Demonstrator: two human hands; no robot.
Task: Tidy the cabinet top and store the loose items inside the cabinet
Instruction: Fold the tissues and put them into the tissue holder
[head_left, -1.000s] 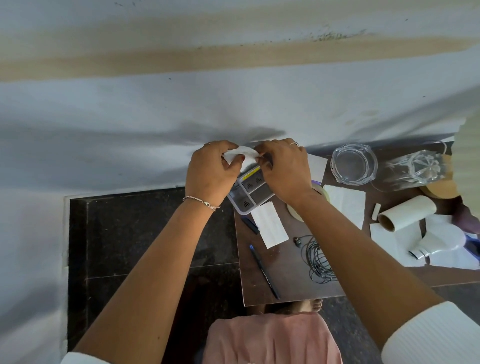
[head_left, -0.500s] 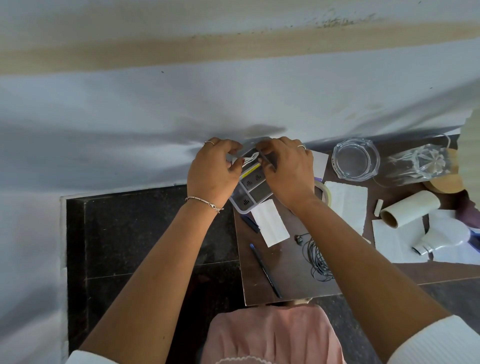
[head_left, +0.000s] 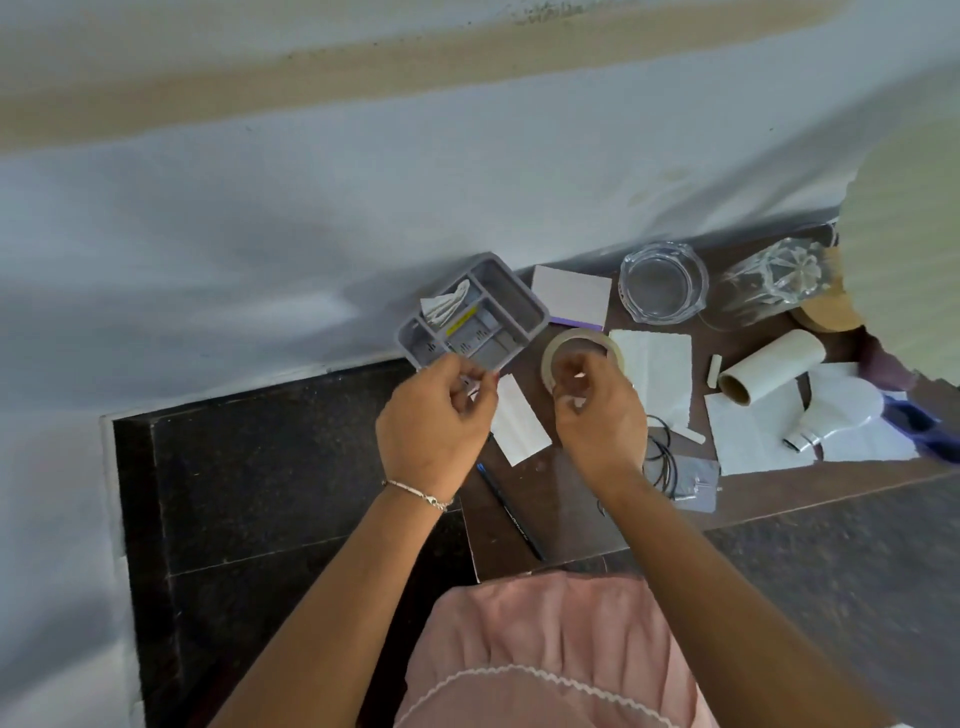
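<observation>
Hands both curled, grasp unclear; tape roll (head_left: 551, 357) lies just up-frame of the right hand (head_left: 597, 415), left hand (head_left: 434, 421) farther.

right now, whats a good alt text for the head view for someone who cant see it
The left hand and right hand, fingers curled, hover over a cluttered cabinet top near a grey divided tray with crumpled paper in one compartment; whether they hold anything is unclear. Around them lie a tape roll, pen, coiled cable, glass dish, cardboard tube and bulb.

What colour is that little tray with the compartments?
The compartment tray is grey; the head view shows it best.
</observation>
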